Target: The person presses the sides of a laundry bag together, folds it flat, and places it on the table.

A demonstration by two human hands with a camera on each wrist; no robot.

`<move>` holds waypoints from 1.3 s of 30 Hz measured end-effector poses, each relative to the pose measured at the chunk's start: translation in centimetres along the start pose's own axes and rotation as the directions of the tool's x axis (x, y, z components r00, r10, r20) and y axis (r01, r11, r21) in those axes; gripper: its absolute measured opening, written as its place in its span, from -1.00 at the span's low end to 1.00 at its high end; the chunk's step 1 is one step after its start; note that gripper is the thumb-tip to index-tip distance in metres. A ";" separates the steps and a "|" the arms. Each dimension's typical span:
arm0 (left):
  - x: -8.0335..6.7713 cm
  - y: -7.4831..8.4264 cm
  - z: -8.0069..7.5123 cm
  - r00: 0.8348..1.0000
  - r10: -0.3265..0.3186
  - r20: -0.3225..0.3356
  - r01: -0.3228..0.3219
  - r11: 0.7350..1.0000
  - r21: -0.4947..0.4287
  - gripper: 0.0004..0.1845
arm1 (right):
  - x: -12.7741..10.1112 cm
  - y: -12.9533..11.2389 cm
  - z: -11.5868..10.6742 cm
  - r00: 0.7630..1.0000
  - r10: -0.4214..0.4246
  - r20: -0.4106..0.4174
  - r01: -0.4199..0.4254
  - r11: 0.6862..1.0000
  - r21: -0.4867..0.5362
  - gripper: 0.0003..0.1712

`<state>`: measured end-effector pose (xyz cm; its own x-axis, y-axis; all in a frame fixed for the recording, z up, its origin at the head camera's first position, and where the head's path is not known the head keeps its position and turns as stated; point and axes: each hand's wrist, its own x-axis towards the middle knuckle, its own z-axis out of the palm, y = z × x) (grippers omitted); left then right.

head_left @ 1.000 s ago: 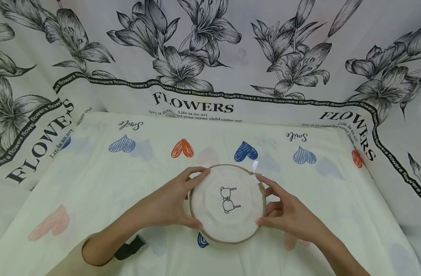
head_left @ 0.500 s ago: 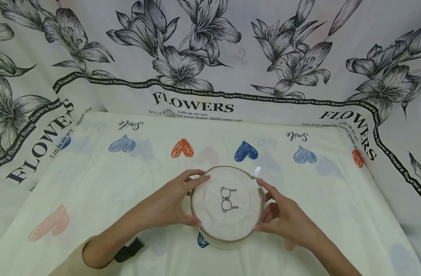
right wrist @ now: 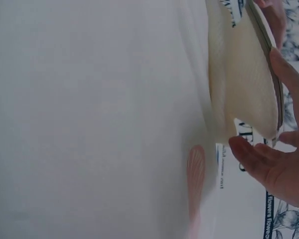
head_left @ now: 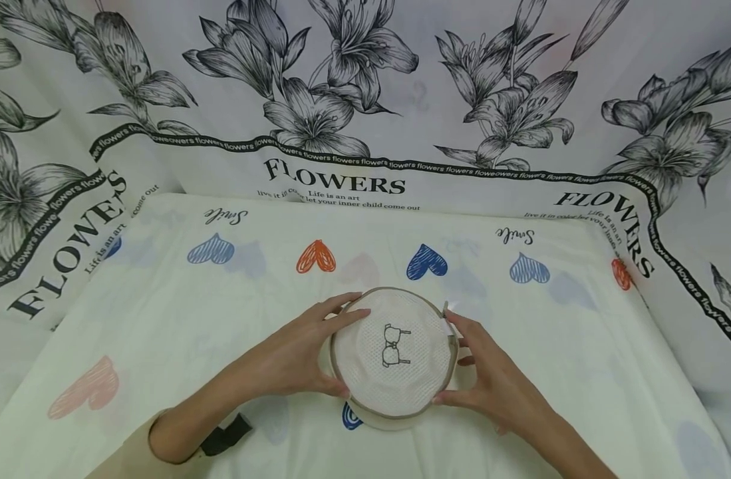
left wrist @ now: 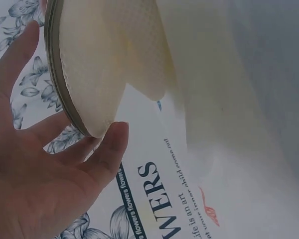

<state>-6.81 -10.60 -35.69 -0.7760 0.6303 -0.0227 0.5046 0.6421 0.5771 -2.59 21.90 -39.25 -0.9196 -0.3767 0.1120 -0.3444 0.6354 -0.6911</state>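
A round mesh bag [head_left: 394, 356] (a small bra drawn on its top) sits mid-table toward the near edge, on a heart-print cloth [head_left: 161, 313]. The left hand [head_left: 296, 352] grasps its left rim, the right hand [head_left: 491, 379] its right rim. A floral backdrop [head_left: 365, 86] hangs at the far side.

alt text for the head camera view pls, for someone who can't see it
Two bare hands hold a round white mesh laundry pouch by its rim, the left hand on its left edge and the right hand on its right. It sits on a cream cloth printed with hearts, before a flower-print backdrop.
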 end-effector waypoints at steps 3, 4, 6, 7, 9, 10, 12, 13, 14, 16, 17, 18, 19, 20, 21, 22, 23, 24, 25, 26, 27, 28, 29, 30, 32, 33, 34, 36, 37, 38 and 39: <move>0.3 -0.1 0.2 1.000 0.015 0.007 -0.015 1.000 -0.003 0.20 | 0.0 0.0 0.1 1.000 -0.022 0.010 0.023 0.999 -0.032 0.38; 0.4 -0.2 0.3 1.000 0.020 0.012 -0.020 1.000 -0.004 0.20 | 0.0 0.0 0.2 1.000 -0.028 0.011 0.029 0.998 -0.050 0.38; 0.6 -0.2 0.4 0.999 0.026 0.022 -0.026 1.000 -0.008 0.20 | -0.1 -0.1 0.3 0.999 -0.040 0.007 0.041 0.996 -0.079 0.36; 0.6 -0.2 0.4 0.999 0.028 0.027 -0.027 1.000 -0.009 0.20 | -0.1 -0.1 0.3 0.999 -0.046 0.002 0.046 0.994 -0.096 0.36; 0.8 -0.3 0.5 0.999 0.031 0.037 -0.030 0.999 -0.011 0.19 | -0.2 -0.1 0.4 0.998 -0.060 -0.006 0.059 0.991 -0.123 0.36; 0.9 -0.3 0.5 0.999 0.032 0.042 -0.032 0.999 -0.013 0.20 | -0.2 -0.1 0.4 0.998 -0.066 -0.008 0.064 0.989 -0.134 0.36; 1.0 -0.3 0.7 0.998 0.034 0.051 -0.033 0.999 -0.016 0.20 | -0.3 -0.1 0.5 0.997 -0.071 -0.008 0.069 0.988 -0.138 0.36; 1.1 -0.4 0.7 0.998 0.033 0.057 -0.032 0.999 -0.018 0.21 | -0.3 -0.1 0.5 0.997 -0.071 -0.008 0.070 0.989 -0.133 0.36; 1.1 -0.3 0.8 0.998 0.032 0.062 -0.031 0.999 -0.022 0.21 | -0.3 -0.1 0.6 0.998 -0.070 -0.005 0.069 0.990 -0.125 0.36; 1.2 -0.3 0.9 0.997 0.030 0.071 -0.028 0.999 -0.030 0.22 | -0.4 -0.1 0.7 0.998 -0.065 -0.002 0.065 0.993 -0.100 0.36; 1.3 -0.3 1.0 0.997 0.029 0.076 -0.027 0.999 -0.032 0.22 | -0.5 -0.1 0.7 0.998 -0.060 -0.001 0.060 0.995 -0.085 0.36; 1.3 -0.3 1.0 0.996 0.029 0.080 -0.026 0.999 -0.034 0.22 | -0.5 -0.1 0.7 0.998 -0.056 0.000 0.056 0.996 -0.071 0.36; 1.3 -0.3 1.1 0.996 0.029 0.084 -0.026 0.999 -0.038 0.22 | -0.5 -0.1 0.8 0.999 -0.052 -0.001 0.052 0.997 -0.057 0.36; 1.4 -0.4 1.1 0.996 0.029 0.088 -0.026 0.999 -0.040 0.22 | -0.5 -0.2 0.8 0.999 -0.046 0.000 0.046 0.998 -0.049 0.36; 1.4 -0.4 1.2 0.995 0.032 0.093 -0.028 0.999 -0.042 0.22 | -0.6 -0.2 0.9 0.999 -0.039 0.000 0.038 0.999 -0.034 0.35; 1.4 -0.4 1.2 0.995 0.035 0.098 -0.031 0.999 -0.043 0.21 | -0.6 -0.2 1.0 1.000 -0.029 0.001 0.029 0.999 -0.023 0.34; 1.5 -0.5 1.3 0.994 0.038 0.103 -0.033 0.998 -0.046 0.21 | -0.6 -0.2 1.0 1.000 -0.018 0.002 0.018 1.000 -0.012 0.33; 1.5 -0.5 1.3 0.993 0.042 0.107 -0.037 0.998 -0.049 0.21 | -0.6 -0.2 1.1 1.000 -0.015 0.000 0.015 1.000 -0.007 0.32; 1.5 -0.6 1.4 0.993 0.047 0.112 -0.041 0.998 -0.051 0.21 | -0.6 -0.1 1.2 1.000 -0.009 0.000 0.009 1.000 -0.014 0.31; 1.6 -0.6 1.5 0.992 0.053 0.115 -0.047 0.997 -0.054 0.20 | -0.7 -0.1 1.3 1.000 -0.007 0.000 0.007 1.000 -0.023 0.31; 1.6 -0.6 1.5 0.991 0.060 0.119 -0.053 0.997 -0.060 0.20 | -0.7 -0.1 1.3 1.000 -0.007 0.000 0.007 0.999 -0.044 0.31; 1.7 -0.7 1.6 0.990 0.065 0.123 -0.058 0.996 -0.063 0.20 | -0.7 -0.1 1.4 1.000 -0.003 0.005 0.003 0.998 -0.070 0.33; 1.7 -0.7 1.6 0.990 0.070 0.125 -0.063 0.996 -0.064 0.19 | -0.8 -0.1 1.4 1.000 -0.001 0.009 0.002 0.995 -0.099 0.35; 1.7 -0.7 1.7 0.989 0.077 0.128 -0.069 0.996 -0.064 0.19 | -0.8 -0.1 1.4 1.000 -0.001 0.015 0.003 0.992 -0.126 0.37; 1.7 -0.7 1.7 0.987 0.080 0.137 -0.072 0.995 -0.062 0.18 | -0.8 -0.2 1.4 1.000 0.007 0.031 -0.002 0.985 -0.170 0.41; 1.8 -0.7 1.8 0.987 0.081 0.143 -0.073 0.996 -0.058 0.18 | -0.9 -0.2 1.4 0.999 0.012 0.036 -0.005 0.982 -0.187 0.42; 1.8 -0.7 1.8 0.986 0.079 0.148 -0.072 0.996 -0.052 0.18 | -0.9 -0.3 1.4 0.999 0.016 0.041 -0.008 0.981 -0.192 0.42; 1.8 -0.8 1.9 0.985 0.076 0.157 -0.069 0.997 -0.045 0.17 | -1.0 -0.4 1.5 0.999 0.015 0.041 -0.007 0.980 -0.199 0.41; 1.8 -0.8 2.0 0.984 0.071 0.163 -0.065 0.997 -0.043 0.17 | -1.0 -0.4 1.5 0.999 0.017 0.040 -0.009 0.979 -0.203 0.40; 1.8 -0.8 2.0 0.984 0.068 0.167 -0.062 0.997 -0.042 0.17 | -1.1 -0.5 1.5 0.999 0.020 0.040 -0.012 0.979 -0.204 0.39; 1.8 -0.8 2.0 0.984 0.068 0.167 -0.063 0.997 -0.039 0.17 | -1.1 -0.5 1.6 0.999 0.018 0.040 -0.010 0.977 -0.213 0.38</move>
<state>-7.83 -9.12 -37.87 -0.6653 0.7369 -0.1195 0.5372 0.5837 0.6088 -1.08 20.93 -40.14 -0.9176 -0.3912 0.0709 -0.3680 0.7682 -0.5239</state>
